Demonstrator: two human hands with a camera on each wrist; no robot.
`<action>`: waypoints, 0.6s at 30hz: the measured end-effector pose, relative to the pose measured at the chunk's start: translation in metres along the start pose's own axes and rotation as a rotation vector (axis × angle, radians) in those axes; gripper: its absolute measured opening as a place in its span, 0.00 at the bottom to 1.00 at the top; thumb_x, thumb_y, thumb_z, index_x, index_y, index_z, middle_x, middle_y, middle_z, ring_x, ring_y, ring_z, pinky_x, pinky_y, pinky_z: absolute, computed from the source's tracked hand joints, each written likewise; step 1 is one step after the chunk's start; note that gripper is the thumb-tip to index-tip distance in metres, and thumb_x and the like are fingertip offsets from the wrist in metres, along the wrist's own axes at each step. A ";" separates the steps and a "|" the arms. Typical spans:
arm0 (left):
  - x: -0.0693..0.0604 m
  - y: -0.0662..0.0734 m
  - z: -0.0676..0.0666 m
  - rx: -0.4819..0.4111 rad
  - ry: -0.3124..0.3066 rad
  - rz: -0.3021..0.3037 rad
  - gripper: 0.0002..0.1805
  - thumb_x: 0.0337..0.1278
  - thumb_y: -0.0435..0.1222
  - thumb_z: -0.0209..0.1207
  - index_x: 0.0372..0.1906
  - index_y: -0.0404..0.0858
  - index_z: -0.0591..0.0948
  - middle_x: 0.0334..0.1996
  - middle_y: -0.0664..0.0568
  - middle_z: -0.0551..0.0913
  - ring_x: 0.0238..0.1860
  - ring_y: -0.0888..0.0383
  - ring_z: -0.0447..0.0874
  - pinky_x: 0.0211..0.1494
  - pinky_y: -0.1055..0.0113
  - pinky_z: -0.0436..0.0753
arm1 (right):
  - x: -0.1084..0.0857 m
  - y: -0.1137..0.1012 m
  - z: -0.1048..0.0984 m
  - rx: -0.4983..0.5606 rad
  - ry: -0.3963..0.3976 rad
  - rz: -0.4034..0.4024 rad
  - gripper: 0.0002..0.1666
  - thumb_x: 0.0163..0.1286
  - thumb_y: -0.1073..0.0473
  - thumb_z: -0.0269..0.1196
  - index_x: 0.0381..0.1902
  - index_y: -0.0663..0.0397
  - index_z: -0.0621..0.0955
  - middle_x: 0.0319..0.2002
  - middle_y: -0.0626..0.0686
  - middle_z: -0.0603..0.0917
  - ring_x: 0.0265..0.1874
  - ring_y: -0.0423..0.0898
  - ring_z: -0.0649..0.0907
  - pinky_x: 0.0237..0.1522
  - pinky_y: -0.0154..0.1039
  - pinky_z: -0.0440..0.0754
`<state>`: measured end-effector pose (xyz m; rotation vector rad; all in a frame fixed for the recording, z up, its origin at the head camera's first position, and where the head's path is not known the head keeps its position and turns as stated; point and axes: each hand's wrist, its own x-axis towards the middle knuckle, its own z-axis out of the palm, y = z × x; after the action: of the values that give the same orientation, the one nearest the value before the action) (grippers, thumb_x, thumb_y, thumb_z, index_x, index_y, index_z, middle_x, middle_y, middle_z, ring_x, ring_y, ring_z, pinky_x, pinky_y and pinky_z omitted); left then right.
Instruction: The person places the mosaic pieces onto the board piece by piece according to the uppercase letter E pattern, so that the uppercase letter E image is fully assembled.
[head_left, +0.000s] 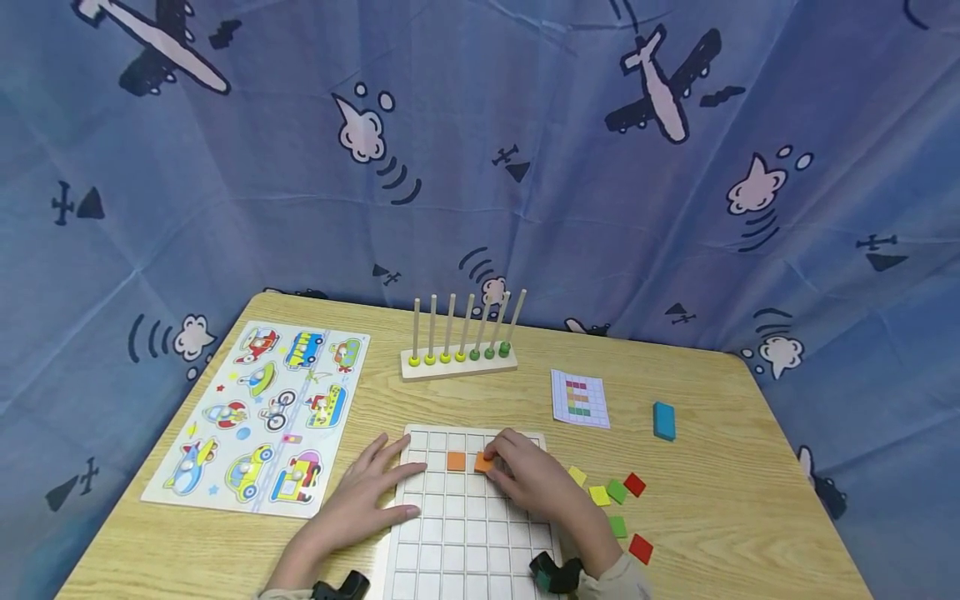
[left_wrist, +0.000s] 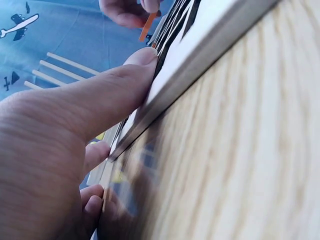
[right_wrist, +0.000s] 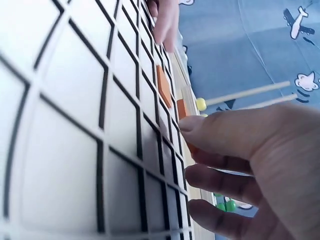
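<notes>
A white board with a grid of square cells (head_left: 453, 533) lies at the table's front. My left hand (head_left: 363, 492) rests at its left edge with the fingers spread and the thumb over the rim; the left wrist view shows the thumb touching the edge. Between thumb and fingers, my right hand (head_left: 528, 475) pinches an orange square tile (head_left: 482, 463). That tile is held on edge just above the grid in the right wrist view. Another orange tile (head_left: 456, 461) sits in a cell to its left.
Loose yellow, green and red tiles (head_left: 617, 492) lie right of the board. Behind are a pattern card (head_left: 592, 414), a blue block (head_left: 663, 421) and a peg rack with yellow and green beads (head_left: 459, 363). A vehicle puzzle board (head_left: 247, 417) lies on the left. A curtain hangs behind.
</notes>
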<state>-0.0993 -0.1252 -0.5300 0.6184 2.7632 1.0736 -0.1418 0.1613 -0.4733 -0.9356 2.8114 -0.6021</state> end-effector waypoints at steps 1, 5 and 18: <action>0.000 0.000 0.000 0.002 0.001 0.002 0.32 0.54 0.60 0.59 0.65 0.58 0.73 0.75 0.55 0.53 0.76 0.43 0.40 0.69 0.31 0.46 | 0.002 -0.001 0.001 -0.005 -0.001 -0.003 0.08 0.68 0.56 0.62 0.44 0.49 0.78 0.43 0.44 0.77 0.34 0.36 0.72 0.36 0.33 0.77; 0.000 0.000 0.000 0.003 0.009 0.008 0.32 0.54 0.60 0.59 0.65 0.58 0.73 0.75 0.55 0.53 0.76 0.43 0.41 0.69 0.30 0.47 | 0.005 -0.004 0.003 -0.028 0.001 0.009 0.08 0.69 0.55 0.61 0.45 0.47 0.79 0.43 0.43 0.77 0.36 0.35 0.74 0.40 0.35 0.79; 0.001 0.000 0.002 0.020 0.037 0.000 0.33 0.52 0.61 0.60 0.64 0.58 0.73 0.75 0.57 0.55 0.76 0.44 0.42 0.70 0.32 0.48 | 0.011 -0.005 0.005 -0.089 -0.013 -0.014 0.07 0.68 0.57 0.62 0.43 0.48 0.81 0.43 0.45 0.79 0.42 0.39 0.79 0.45 0.37 0.81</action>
<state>-0.0993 -0.1238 -0.5322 0.6075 2.8083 1.0695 -0.1470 0.1491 -0.4756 -0.9711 2.8431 -0.4745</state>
